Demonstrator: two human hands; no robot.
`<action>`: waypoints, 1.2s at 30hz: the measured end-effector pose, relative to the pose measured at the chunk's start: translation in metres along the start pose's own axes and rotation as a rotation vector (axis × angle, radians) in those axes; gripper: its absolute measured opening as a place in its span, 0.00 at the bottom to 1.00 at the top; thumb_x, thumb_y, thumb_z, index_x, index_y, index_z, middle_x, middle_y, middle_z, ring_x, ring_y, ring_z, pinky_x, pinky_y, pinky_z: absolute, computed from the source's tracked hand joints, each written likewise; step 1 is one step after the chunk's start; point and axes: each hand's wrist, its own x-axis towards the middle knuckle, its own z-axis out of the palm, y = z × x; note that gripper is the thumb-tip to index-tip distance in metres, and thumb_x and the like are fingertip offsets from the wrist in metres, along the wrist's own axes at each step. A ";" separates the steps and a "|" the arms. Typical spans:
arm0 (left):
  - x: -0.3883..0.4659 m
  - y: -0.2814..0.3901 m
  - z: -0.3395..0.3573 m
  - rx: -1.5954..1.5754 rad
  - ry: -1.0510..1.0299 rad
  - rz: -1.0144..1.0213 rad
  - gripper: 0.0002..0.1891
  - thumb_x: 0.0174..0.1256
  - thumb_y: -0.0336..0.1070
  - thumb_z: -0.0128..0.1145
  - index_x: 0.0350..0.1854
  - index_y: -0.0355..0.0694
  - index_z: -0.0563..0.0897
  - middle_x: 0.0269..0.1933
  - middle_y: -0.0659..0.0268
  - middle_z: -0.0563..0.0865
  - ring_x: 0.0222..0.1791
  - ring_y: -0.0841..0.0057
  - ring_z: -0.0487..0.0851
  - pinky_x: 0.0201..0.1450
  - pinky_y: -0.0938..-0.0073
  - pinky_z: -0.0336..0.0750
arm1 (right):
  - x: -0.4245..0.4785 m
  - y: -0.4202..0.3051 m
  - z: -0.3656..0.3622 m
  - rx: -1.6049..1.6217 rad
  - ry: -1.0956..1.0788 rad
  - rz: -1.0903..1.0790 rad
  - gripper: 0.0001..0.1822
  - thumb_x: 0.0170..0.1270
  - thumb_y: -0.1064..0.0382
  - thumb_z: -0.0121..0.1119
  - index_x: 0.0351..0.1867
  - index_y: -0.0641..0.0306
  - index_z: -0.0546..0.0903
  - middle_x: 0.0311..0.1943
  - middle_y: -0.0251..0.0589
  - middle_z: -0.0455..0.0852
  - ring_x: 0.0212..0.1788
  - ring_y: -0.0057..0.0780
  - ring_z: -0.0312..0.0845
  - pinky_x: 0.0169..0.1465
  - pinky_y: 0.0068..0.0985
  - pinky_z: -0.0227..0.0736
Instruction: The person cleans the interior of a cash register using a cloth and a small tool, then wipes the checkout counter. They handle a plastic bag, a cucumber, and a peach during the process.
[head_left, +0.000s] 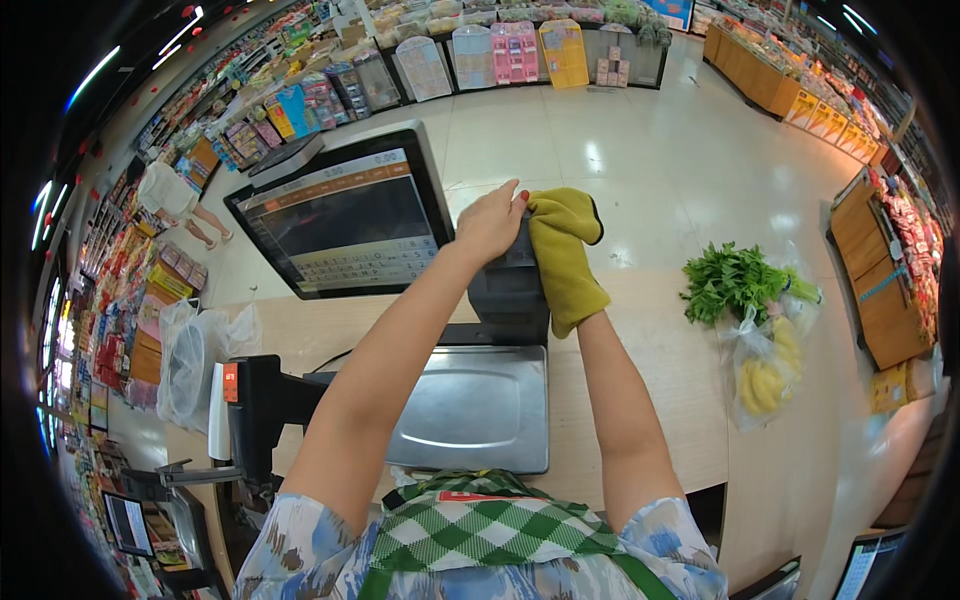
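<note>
My left hand is at the top of the dark housing of a weighing scale, fingertips close to a yellow-green cloth. Whether that hand grips anything is unclear. The cloth wraps my right hand, hiding its fingers, along the right side of the housing. A dark-edged corner of the cloth folds over at the top. Left of my hands stands the scale's touch screen, lit with an on-screen keyboard. Below my forearms lies the metal weighing plate, partly covered by my left arm.
On the right of the wooden counter lie leafy greens and bagged bananas. A black device on an arm stands left, near clear plastic bags. A person stands among shelves at far left.
</note>
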 end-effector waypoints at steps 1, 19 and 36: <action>0.009 0.006 -0.001 0.071 -0.105 -0.063 0.29 0.73 0.57 0.34 0.62 0.40 0.73 0.58 0.51 0.79 0.62 0.56 0.73 0.63 0.62 0.66 | -0.001 0.001 -0.001 0.009 0.001 0.005 0.15 0.67 0.70 0.48 0.55 0.64 0.75 0.51 0.42 0.75 0.55 0.34 0.70 0.59 0.24 0.64; 0.028 0.010 -0.005 0.114 -0.347 -0.269 0.40 0.65 0.74 0.19 0.64 0.57 0.75 0.64 0.60 0.76 0.66 0.59 0.69 0.69 0.68 0.58 | -0.024 0.004 0.000 -0.275 0.037 -0.030 0.16 0.66 0.70 0.50 0.55 0.63 0.73 0.53 0.44 0.76 0.58 0.34 0.69 0.60 0.25 0.64; 0.029 0.011 -0.007 0.188 -0.366 -0.226 0.45 0.65 0.75 0.16 0.61 0.46 0.77 0.60 0.53 0.78 0.63 0.53 0.71 0.66 0.65 0.62 | -0.007 0.008 -0.002 -0.257 0.054 -0.028 0.16 0.65 0.70 0.49 0.55 0.64 0.74 0.53 0.45 0.76 0.58 0.37 0.69 0.61 0.27 0.64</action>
